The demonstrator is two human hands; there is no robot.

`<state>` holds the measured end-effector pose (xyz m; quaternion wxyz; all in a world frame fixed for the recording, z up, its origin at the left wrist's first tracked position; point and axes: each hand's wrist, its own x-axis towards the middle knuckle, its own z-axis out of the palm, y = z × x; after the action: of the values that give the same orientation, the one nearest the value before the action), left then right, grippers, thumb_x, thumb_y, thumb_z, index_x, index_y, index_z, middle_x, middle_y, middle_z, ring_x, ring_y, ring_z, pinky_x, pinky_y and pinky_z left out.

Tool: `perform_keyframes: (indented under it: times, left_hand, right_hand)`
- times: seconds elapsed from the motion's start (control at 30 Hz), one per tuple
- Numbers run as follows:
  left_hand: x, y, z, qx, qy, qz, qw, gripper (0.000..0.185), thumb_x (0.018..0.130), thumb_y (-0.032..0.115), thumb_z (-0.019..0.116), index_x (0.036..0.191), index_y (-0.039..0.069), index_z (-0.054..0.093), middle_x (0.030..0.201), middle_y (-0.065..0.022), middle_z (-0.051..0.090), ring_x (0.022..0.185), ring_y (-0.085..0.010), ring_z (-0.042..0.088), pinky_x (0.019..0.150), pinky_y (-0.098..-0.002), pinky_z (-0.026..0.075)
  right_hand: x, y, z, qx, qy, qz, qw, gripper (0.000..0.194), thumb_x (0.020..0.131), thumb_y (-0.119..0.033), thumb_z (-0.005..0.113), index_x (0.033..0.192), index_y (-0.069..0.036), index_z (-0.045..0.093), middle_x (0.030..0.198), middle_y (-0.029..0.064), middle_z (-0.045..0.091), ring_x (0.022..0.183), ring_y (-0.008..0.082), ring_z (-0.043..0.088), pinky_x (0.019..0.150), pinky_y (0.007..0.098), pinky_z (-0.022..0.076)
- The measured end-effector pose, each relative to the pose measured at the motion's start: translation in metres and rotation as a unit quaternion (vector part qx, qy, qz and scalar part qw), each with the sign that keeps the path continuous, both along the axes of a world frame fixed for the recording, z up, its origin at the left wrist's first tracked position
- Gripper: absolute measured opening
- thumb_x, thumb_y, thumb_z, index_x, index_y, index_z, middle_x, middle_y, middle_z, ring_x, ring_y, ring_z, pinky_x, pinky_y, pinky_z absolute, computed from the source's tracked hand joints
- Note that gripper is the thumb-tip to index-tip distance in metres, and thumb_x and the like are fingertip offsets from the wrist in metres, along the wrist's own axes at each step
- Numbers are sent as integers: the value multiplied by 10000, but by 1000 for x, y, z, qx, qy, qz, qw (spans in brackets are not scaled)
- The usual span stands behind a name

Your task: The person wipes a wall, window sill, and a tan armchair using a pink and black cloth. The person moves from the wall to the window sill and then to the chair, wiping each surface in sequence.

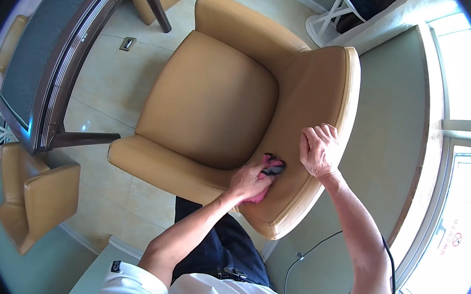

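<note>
A tan leather-look armchair (210, 97) stands before me, its backrest (310, 90) to the right. My left hand (251, 183) grips a pink and black cloth (274, 168) and presses it to the inner face of the backrest, near the closer armrest (169, 163). Curled into a fist, my right hand (320, 150) rests at the upper part of the backrest, close to its piped top edge. Nothing shows inside that fist, though its palm side is hidden.
A dark-topped table (47, 54) with brown legs stands left. More tan chairs (36, 195) surround it. A floor socket (128, 44) sits in the tiles. Behind the backrest are a green wall (390, 107) and bright window (447, 221). A cable (303, 255) hangs near my right arm.
</note>
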<state>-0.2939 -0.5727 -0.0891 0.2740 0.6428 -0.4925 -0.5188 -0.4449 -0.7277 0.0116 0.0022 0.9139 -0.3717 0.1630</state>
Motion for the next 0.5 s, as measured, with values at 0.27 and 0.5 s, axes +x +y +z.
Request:
perform_keyframes:
  times: [0.27, 0.5]
  left_hand:
    - [-26, 19, 60, -171, -7, 90, 981, 420, 866, 328, 752, 1207, 94, 676, 1034, -146, 668, 979, -348, 669, 842, -433, 540]
    - [-5, 8, -25, -52, -75, 60, 994, 515, 893, 385, 692, 1319, 100, 636, 1063, -196, 679, 997, -390, 666, 856, -468, 536]
  right_hand:
    - [4, -1, 2, 2, 5, 0, 1000, 17, 796, -99, 666, 807, -95, 654, 752, 67, 634, 814, 271, 626, 904, 402, 484]
    - [3, 2, -1, 7, 10, -6, 1000, 23, 783, -90, 668, 801, -100, 657, 754, 56, 642, 811, 260, 629, 899, 392, 487]
